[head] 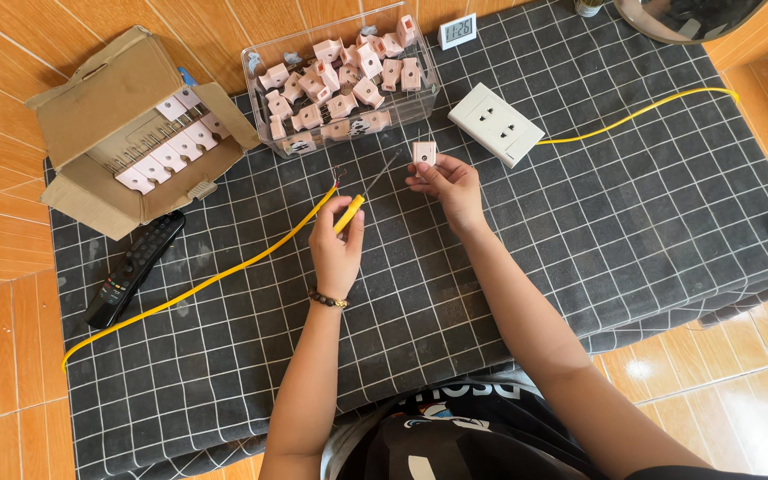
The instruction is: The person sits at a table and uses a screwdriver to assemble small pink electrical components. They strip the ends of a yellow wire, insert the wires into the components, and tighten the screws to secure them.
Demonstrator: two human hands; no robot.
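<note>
— On the black grid-patterned cloth (pixel 491 267), what are your hands doing?

— My left hand (pixel 335 249) is closed around the yellow handle of a screwdriver (pixel 362 197), whose thin metal shaft points up and to the right. The same hand also holds the end of a yellow cable (pixel 224 271), with its bare strands sticking up just above my fingers.

— And the right?

— My right hand (pixel 451 187) pinches a small pink plug piece (pixel 424 153) between its fingertips, lifted a little off the cloth. The screwdriver tip sits just beside it, to its left; I cannot tell whether they touch.

— What lies around them?

— Behind my hands stands a clear plastic tub (pixel 420 93) full of the same pink pieces. To its left is an open cardboard box (pixel 108 98) with rows of white parts. To the right lies a white wall socket (pixel 495 123) with a second yellow cable (pixel 651 108) running away from it. A black remote control (pixel 135 267) lies near the cloth's left edge, beside the first cable, and a small white digital clock (pixel 458 29) stands behind the tub.
</note>
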